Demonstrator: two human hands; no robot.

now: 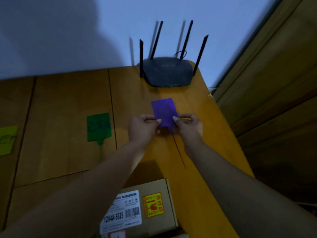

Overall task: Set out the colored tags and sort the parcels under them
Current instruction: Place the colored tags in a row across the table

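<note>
both hands meet over the right part of the wooden tabletop (68,100), each pinching a lower corner of the purple tag (163,111). the left hand (143,128) is curled nearly closed, thumb and forefinger nipped on the tag's lower left edge; the right hand (188,126) is likewise curled, thumb and forefinger closed on the lower right edge. the tag's flat rectangular face extends away from the fingers toward the far edge, and its thin purple tail runs back from the bottom of the card, passing between the two wrists and trailing toward the person. whether the card lies flat on the wood or is held a little above it cannot be told.

just beyond the tag, at the far edge against the wall, sits a black router (169,72) with four upright antennas. to the left of the left hand, well apart from it, a dark green tag (98,127) lies flat with its tail pointing toward the person, and farther left at the frame edge lies a lime green tag (7,140). near the person, below and between the forearms, rests a cardboard parcel (154,188) bearing a white barcode label and a yellow and red sticker.
</note>
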